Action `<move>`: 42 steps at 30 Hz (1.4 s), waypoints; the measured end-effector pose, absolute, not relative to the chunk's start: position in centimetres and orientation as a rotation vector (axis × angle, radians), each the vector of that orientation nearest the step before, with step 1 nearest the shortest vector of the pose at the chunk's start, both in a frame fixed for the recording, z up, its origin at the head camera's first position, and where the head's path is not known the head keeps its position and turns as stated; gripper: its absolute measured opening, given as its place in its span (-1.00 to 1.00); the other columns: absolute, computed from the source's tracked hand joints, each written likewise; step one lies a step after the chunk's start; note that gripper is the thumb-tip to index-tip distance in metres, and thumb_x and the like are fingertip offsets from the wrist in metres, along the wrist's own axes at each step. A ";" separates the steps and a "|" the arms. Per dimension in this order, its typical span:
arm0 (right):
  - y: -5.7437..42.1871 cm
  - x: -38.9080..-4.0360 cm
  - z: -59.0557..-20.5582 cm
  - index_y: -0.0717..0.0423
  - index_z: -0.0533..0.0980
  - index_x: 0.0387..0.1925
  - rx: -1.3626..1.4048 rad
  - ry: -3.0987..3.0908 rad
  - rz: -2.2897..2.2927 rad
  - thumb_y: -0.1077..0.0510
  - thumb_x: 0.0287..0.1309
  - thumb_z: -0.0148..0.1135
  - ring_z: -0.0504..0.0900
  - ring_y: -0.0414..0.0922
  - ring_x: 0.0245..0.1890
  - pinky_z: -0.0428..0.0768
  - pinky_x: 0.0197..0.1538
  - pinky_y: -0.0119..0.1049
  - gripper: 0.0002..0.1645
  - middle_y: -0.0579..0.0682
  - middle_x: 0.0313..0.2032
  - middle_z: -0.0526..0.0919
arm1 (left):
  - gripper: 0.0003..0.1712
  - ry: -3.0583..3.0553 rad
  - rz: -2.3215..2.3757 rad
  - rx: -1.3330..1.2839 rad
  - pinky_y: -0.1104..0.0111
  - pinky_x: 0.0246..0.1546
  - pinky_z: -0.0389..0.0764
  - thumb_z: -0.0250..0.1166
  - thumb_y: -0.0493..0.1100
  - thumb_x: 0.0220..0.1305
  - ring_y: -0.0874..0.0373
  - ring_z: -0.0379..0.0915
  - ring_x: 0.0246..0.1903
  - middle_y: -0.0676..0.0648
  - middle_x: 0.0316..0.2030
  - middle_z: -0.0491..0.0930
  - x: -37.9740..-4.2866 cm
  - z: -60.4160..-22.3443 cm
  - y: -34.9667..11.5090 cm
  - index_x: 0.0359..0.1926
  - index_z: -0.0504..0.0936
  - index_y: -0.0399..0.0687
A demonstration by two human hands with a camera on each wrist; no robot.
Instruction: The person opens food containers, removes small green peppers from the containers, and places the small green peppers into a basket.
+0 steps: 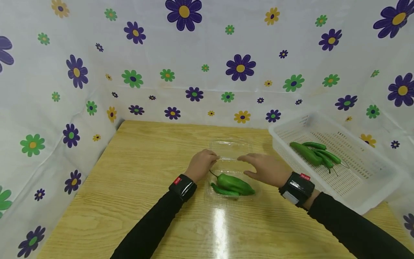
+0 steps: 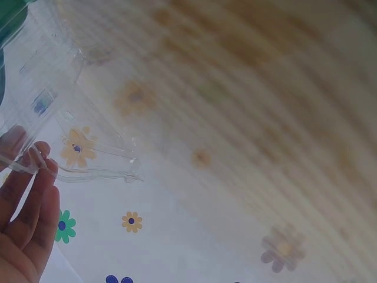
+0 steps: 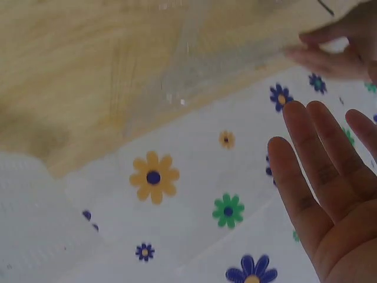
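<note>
A clear plastic clamshell box (image 1: 211, 198) lies on the wooden table with its lid (image 1: 231, 148) raised at the far side. Inside rest a large green pepper (image 1: 235, 184) with a long stem and a slimmer green pepper (image 1: 224, 191). My left hand (image 1: 201, 164) pinches the lid's left edge between thumb and fingertips, as the left wrist view also shows. Across from it, my right hand (image 1: 271, 169) hovers by the lid's right side, fingers extended. In the right wrist view those fingers (image 3: 321, 171) hold nothing.
To the right stands a white perforated plastic basket (image 1: 365, 183) with several green peppers (image 1: 312, 154) in it. A white flower-print cloth (image 1: 207, 46) hangs behind and at both sides of the wooden table (image 1: 145, 158).
</note>
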State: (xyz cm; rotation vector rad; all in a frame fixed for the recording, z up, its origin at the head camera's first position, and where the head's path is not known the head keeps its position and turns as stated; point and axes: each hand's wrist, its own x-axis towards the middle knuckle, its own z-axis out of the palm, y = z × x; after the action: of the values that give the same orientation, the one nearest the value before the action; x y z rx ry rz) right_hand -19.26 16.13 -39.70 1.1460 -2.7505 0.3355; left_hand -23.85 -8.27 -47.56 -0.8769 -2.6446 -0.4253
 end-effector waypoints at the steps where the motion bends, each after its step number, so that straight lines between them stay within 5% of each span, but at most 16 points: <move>1: 15.6 -19.2 -40.4 0.12 0.51 0.06 1.172 -2.766 0.329 0.10 0.00 0.41 0.69 -0.04 -0.21 0.69 -0.29 -0.22 -0.46 0.09 -0.09 0.68 | -0.76 -2.645 -0.424 -0.879 0.35 -0.11 0.66 0.34 -0.27 0.12 0.08 0.59 -0.15 -0.04 -0.22 0.69 -23.9 -47.5 -8.3 -0.14 0.72 -0.07; 12: 13.2 -19.2 -45.0 0.20 0.41 0.15 1.248 -2.977 0.271 -0.01 0.08 0.35 0.65 -0.02 -0.15 0.68 -0.19 -0.18 -0.35 0.15 -0.01 0.60 | -0.75 -2.652 -0.437 -0.883 0.35 -0.12 0.66 0.34 -0.28 0.13 0.07 0.59 -0.14 -0.05 -0.21 0.69 -23.6 -47.2 -8.3 -0.13 0.72 -0.08; 42: 12.8 -19.0 -46.1 0.15 0.41 0.06 1.166 -2.951 0.472 0.16 0.02 0.39 0.62 -0.08 -0.17 0.64 -0.23 -0.24 -0.45 0.10 -0.06 0.61 | -0.78 -2.655 -0.470 -0.880 0.36 -0.14 0.66 0.32 -0.27 0.16 0.10 0.60 -0.16 -0.05 -0.22 0.70 -23.8 -47.2 -8.2 -0.14 0.72 -0.07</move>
State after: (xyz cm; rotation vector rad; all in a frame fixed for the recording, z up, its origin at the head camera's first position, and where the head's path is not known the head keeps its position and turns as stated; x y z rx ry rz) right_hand -18.98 12.81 -46.09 1.1657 -2.9509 0.4717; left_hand -23.84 -8.19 -47.20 -0.8796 -2.6552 -0.4702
